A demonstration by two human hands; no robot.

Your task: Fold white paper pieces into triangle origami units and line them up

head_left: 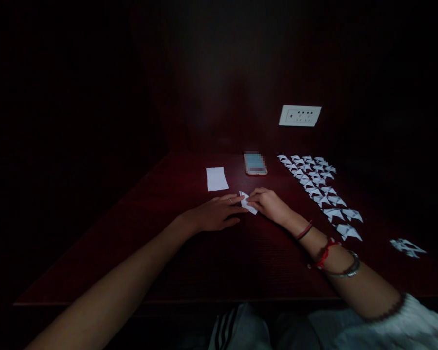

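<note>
A small folded piece of white paper [250, 206] lies on the dark red table between my two hands. My left hand [219, 212] rests flat, fingers stretched out, with its fingertips on the paper's left part. From the right, my right hand [267, 203] has its fingers bent together at the paper's upper right edge, pinching or pressing it. Part of the paper is hidden under the fingers. Just beyond my left hand lies a flat white sheet of paper [217, 179].
Rows of folded white paper figures [317, 180] cover the table's right side. Several smaller folded pieces [408, 247] lie nearer the right edge. A phone [255, 164] with a blurred screen lies at the back. A white socket panel [300, 116] is on the wall.
</note>
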